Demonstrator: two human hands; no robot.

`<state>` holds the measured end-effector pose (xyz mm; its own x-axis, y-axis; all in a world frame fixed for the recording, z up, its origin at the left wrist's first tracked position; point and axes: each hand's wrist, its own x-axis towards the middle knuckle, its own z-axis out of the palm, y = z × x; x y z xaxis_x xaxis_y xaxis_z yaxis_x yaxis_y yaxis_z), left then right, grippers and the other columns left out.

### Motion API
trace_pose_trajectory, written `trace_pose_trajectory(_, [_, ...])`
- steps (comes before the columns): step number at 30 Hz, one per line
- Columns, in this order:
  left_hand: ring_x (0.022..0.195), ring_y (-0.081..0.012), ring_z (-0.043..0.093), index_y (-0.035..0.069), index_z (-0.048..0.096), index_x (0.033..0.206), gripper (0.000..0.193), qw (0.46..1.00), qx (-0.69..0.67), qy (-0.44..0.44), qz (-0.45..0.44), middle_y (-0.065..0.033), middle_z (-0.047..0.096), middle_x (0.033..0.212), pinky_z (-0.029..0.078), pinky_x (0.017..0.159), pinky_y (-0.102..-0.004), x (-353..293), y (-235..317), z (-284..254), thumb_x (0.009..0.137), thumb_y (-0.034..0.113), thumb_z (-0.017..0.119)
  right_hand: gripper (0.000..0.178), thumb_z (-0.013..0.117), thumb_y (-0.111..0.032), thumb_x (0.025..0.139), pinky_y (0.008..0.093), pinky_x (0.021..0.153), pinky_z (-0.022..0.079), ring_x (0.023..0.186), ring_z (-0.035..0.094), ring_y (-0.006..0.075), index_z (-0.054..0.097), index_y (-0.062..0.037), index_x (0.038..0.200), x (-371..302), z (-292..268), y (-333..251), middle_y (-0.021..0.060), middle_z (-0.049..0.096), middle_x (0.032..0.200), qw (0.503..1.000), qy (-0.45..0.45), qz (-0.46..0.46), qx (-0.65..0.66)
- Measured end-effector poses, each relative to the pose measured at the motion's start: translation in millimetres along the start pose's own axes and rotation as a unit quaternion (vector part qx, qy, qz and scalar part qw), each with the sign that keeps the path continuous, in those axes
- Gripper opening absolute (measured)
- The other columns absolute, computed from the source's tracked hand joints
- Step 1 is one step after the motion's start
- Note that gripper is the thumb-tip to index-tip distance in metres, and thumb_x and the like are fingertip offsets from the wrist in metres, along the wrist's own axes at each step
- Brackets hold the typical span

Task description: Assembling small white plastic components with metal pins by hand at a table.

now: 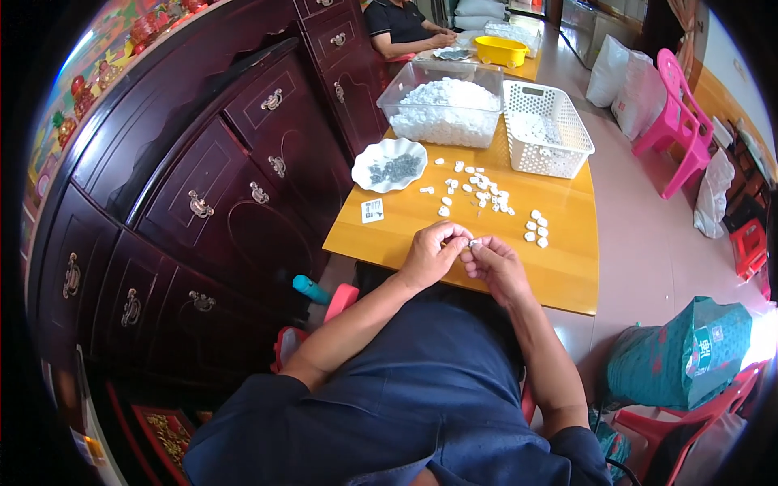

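Observation:
My left hand (438, 253) and my right hand (500, 267) meet over the near edge of the wooden table (559, 275). Thumb and fingers of both are pinched together at one spot. A tiny pale bit shows between the fingertips, too small and covered to name. Just beyond my hands lie scattered small white plastic pieces (484, 194). To their right, a small group of white pieces (536, 229) sits in loose rows. On the left stands a white scalloped dish (366, 174) with small grey parts (395, 169) in it. A square white card (372, 211) lies nearer to me.
Farther back are a clear bin (393, 101) heaped with white pieces and a white perforated basket (574, 166). A dark wood cabinet (235, 174) borders the left. Another person (403, 28) sits near a yellow tub (500, 53). Right: pink chair (681, 121), teal bag (668, 352).

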<state>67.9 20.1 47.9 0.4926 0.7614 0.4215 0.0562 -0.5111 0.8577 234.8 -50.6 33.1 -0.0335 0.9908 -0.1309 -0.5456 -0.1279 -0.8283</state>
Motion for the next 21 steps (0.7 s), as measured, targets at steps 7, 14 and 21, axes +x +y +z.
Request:
trace_pose_trajectory(7, [0.074, -0.0153, 0.066, -0.002, 0.067, 0.093, 0.007, 0.999, -0.033, 0.019, -0.02, -0.0094, 0.069, 0.085, 0.052, 0.067, -0.0287, 0.5, -3.0, 3.6, 0.093, 0.004, 0.064, 0.009, 0.06, -0.014, 0.099, 0.0272, 0.071, 0.057, 0.075, 0.068, 0.0133, 0.062, -0.0058, 0.102, 0.1, -1.1, -0.5, 0.0087, 0.072, 0.091, 1.0, 0.025, -0.01, -0.002])
trace_pose_trajectory(14, [0.071, -0.0123, 0.064, -0.002, 0.065, 0.091, 0.007, 0.999, -0.023, 0.034, -0.013, -0.007, 0.068, 0.082, 0.051, 0.065, -0.0273, 1.6, 3.3, 0.5, 0.094, 0.004, 0.064, 0.01, 0.061, -0.015, 0.098, 0.0277, 0.072, 0.056, 0.076, 0.067, 0.013, 0.062, -0.0064, 0.102, -2.8, 0.7, -4.2, 0.0096, 0.073, 0.093, 0.999, 0.04, -0.004, -0.01])
trace_pose_trajectory(21, [0.074, -0.0112, 0.068, -0.003, 0.064, 0.094, 0.004, 0.998, -0.062, 0.013, -0.02, -0.0069, 0.069, 0.082, 0.053, 0.066, -0.0253, -2.1, 5.9, 4.9, 0.094, 0.0, 0.062, 0.008, 0.063, -0.015, 0.097, 0.0249, 0.071, 0.054, 0.075, 0.065, 0.0102, 0.064, -0.0076, 0.099, -3.0, 1.2, -3.9, 0.0052, 0.072, 0.093, 0.999, 0.025, -0.011, 0.045])
